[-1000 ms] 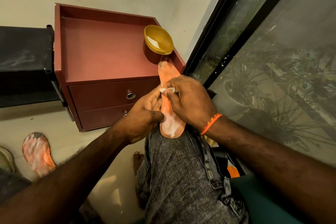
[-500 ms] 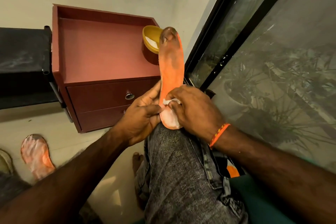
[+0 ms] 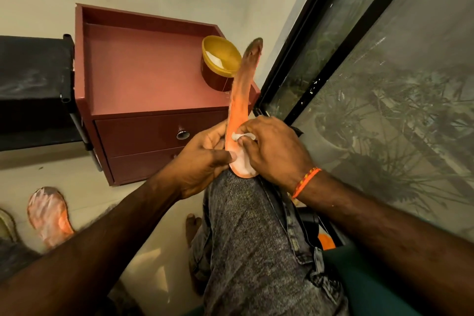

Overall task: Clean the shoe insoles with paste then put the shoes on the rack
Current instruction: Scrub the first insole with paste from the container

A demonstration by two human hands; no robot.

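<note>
An orange insole point(image 3: 241, 90) stands upright on my knee, its heel smeared with white paste and its dirty dark toe pointing up. My left hand point(image 3: 202, 159) grips the heel end from the left, thumb on the pasted part. My right hand point(image 3: 274, 151) pinches a small white pad point(image 3: 242, 136) and presses it against the insole just above the heel. An open gold-rimmed jar of white paste point(image 3: 220, 67) sits on the red cabinet behind the insole. A second orange insole point(image 3: 48, 215), coated with paste, lies on the floor at lower left.
The red two-drawer cabinet point(image 3: 143, 84) stands against the wall. A black rack shelf point(image 3: 30, 79) is at the left. A dark-framed window point(image 3: 359, 33) runs along the right. Part of a shoe point(image 3: 6, 224) shows at the left edge, and an orange item point(image 3: 325, 241) lies by my thigh.
The insole went from lying flat towards the jar to standing upright, its toe now curving right. My right hand with the pad slid down towards the heel area.
</note>
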